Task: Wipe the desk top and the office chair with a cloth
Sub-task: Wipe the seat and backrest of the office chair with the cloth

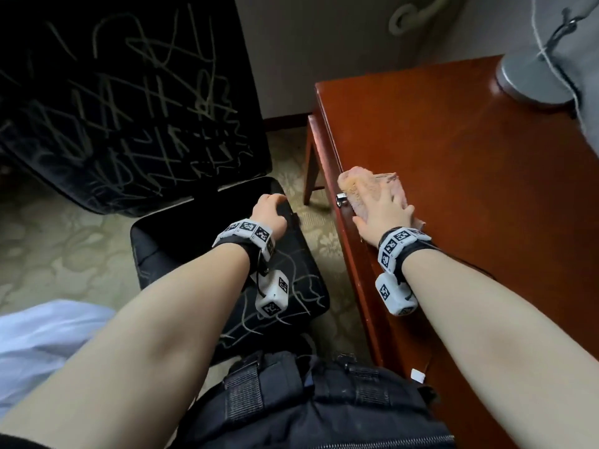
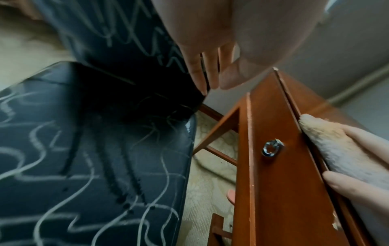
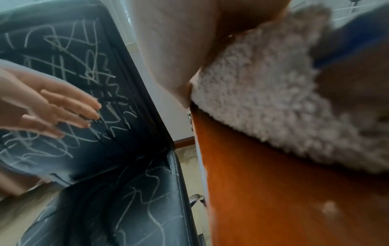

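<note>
A pinkish fluffy cloth [image 1: 356, 184] lies on the red-brown desk top [image 1: 470, 163] at its left edge. My right hand [image 1: 385, 205] presses flat on it, fingers spread, thumb along the desk edge. In the right wrist view the cloth [image 3: 263, 103] fills the space under my palm on the desk [image 3: 273, 191]. The black office chair stands left of the desk, with white scribbles on its back [image 1: 123, 102] and seat [image 1: 285, 296]. My left hand [image 1: 269, 210] is over the seat's far right corner, holding nothing. Its fingers [image 2: 200, 74] are straight.
A round silver base [image 1: 531, 79] stands at the desk's back right, with grey fabric [image 1: 583, 92] beside it. A metal drawer knob [image 2: 271, 148] sticks out below the cloth. Patterned carpet [image 1: 327, 241] shows between chair and desk. A dark bag [image 1: 308, 403] is against my body, with white fabric [image 1: 42, 335] to the left.
</note>
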Demonstrator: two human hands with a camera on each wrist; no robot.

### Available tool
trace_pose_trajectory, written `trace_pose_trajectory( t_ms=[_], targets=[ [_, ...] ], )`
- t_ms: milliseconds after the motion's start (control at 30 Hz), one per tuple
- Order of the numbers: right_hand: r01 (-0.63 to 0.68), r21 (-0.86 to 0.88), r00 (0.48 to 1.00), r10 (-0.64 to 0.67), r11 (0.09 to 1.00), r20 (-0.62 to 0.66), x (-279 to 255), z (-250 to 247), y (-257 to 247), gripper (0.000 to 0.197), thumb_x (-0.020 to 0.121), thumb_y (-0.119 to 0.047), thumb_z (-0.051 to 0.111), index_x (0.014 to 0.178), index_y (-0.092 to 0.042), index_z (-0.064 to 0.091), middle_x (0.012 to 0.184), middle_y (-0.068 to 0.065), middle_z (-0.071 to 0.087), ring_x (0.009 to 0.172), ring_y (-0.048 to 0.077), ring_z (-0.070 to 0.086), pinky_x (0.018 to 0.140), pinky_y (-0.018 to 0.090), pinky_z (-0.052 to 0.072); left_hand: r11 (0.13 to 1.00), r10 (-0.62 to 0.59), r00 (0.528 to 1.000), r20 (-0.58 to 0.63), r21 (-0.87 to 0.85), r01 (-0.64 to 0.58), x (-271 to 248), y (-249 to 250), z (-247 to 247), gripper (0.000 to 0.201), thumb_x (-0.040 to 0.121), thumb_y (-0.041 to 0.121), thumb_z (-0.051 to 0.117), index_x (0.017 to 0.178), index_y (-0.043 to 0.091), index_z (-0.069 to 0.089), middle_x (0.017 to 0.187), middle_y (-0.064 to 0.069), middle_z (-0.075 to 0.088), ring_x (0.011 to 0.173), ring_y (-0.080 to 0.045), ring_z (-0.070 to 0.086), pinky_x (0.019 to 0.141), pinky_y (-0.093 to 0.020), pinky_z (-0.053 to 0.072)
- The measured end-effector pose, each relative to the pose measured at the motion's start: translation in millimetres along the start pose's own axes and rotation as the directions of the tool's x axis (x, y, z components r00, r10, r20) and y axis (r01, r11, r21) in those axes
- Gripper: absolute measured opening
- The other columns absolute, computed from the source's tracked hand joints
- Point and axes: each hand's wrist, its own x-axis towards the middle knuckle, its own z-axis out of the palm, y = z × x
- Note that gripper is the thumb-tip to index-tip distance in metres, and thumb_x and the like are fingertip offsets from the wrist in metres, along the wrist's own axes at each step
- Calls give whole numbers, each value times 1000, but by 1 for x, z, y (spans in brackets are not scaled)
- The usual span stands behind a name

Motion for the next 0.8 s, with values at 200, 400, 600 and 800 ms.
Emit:
trace_pose_trajectory(
  t_ms=[200, 400, 600, 800],
  targets=[
    [-8, 171, 1000, 8, 985, -2, -12, 5, -5, 64, 94, -36, 41, 149, -37, 9, 150, 18, 22, 137, 42, 20, 105, 55, 28, 957, -214, 977, 20, -196, 213, -27, -35, 16, 42, 83, -6, 43, 117, 9, 62, 119, -11, 64, 112, -25, 58, 86, -25, 44],
    [4, 680, 1000, -24, 733, 20, -34, -6, -30, 60, 93, -22, 48, 146, -40, 24, 140, 11, 44, 123, 34, 44, 107, 40, 34, 915, -189, 961, 201, -320, 247, -43, -30, 20, 32, 90, -1, 47, 117, 7, 62, 98, -9, 68, 87, -23, 64, 66, -19, 51],
    [-140, 845, 974, -83, 516, 212, -46, -10, -96, 63, 90, -25, 60, 144, -17, 30, 137, 6, 45, 119, 21, 46, 102, 31, 35, 709, -200, 934, 297, -613, 347, -62, -32, -19, 23, 94, -3, 49, 112, 10, 51, 80, -4, 56, 63, -12, 53, 47, -22, 48],
    [-158, 933, 963, -157, 324, 218, -66, -16, -207, 49, 86, -21, 65, 129, -15, 43, 117, 7, 56, 105, 21, 56, 96, 38, 45, 648, -289, 929, 233, -666, 369, -82, -110, -85, 30, 100, 14, 43, 129, 8, 49, 111, -8, 51, 100, -21, 50, 88, -42, 49]
  ],
)
